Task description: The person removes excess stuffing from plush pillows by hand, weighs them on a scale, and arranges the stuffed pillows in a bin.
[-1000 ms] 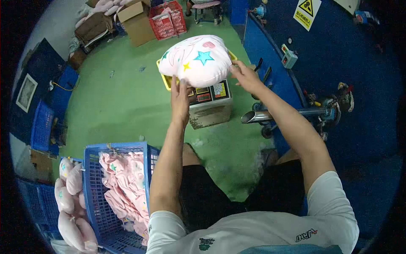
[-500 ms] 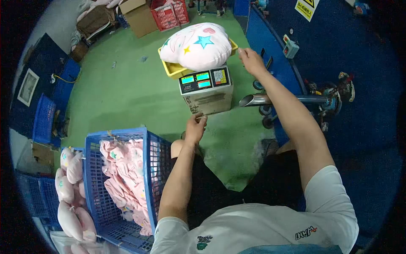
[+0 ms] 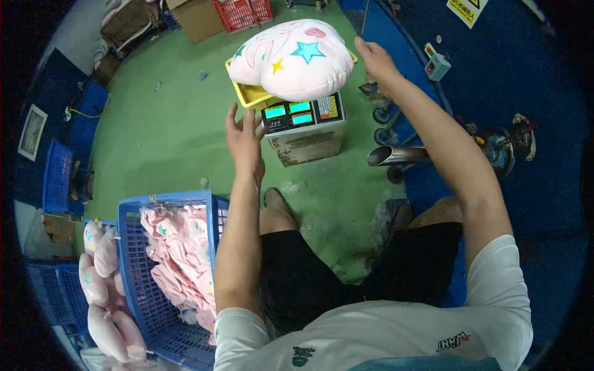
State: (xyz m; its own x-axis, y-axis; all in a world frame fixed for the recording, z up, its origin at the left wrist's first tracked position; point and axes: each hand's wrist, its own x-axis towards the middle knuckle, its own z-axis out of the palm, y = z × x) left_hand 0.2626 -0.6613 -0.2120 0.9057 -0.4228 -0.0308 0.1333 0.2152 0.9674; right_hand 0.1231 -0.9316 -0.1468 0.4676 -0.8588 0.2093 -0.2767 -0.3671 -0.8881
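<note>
A stuffed white-pink pillow with star and heart prints rests in a yellow tray on top of a digital weighing scale. The scale's displays are lit green-blue. Left of the scale, just below the tray's near left corner, my left hand is raised with its fingers spread and nothing in it. My right hand is at the pillow's right side, apart from it, with fingers stretched out and holding nothing I can see.
A blue basket of pink unstuffed covers stands at my left. Stuffed pillows lie beyond it. A metal tube juts from the blue machine on the right. A cardboard box and red crate stand behind the scale.
My left hand has risen from the scale's lower front to beside the tray, its fingers spreading. My right hand has come off the tray's right corner and moved slightly up. The pillow remains on the tray.
</note>
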